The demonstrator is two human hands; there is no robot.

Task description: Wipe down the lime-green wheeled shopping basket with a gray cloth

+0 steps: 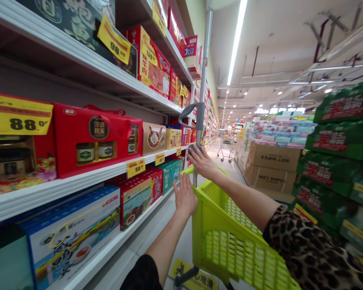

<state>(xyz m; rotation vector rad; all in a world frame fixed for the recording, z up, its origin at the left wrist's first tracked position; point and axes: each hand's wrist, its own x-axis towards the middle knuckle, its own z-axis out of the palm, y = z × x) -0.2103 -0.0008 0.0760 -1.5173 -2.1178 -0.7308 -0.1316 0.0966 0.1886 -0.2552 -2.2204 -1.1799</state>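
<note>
A lime-green plastic shopping basket [230, 233] on wheels stands in front of me in a shop aisle. Its grey pull handle [201, 84] rises upright from the far end, with a loop grip at the top. My right hand [202, 161] reaches over the basket and rests against the handle's pole, fingers stretched. My left hand [185, 197] is at the basket's far left rim, fingers straight and together, holding nothing.
Shelves on the left carry red gift boxes [97, 137], a blue box [72, 233] and yellow price tags [18, 114]. Stacked green packs [335, 161] and cardboard wet-wipes boxes [272, 165] line the right. A metal trolley [225, 149] stands far down the aisle.
</note>
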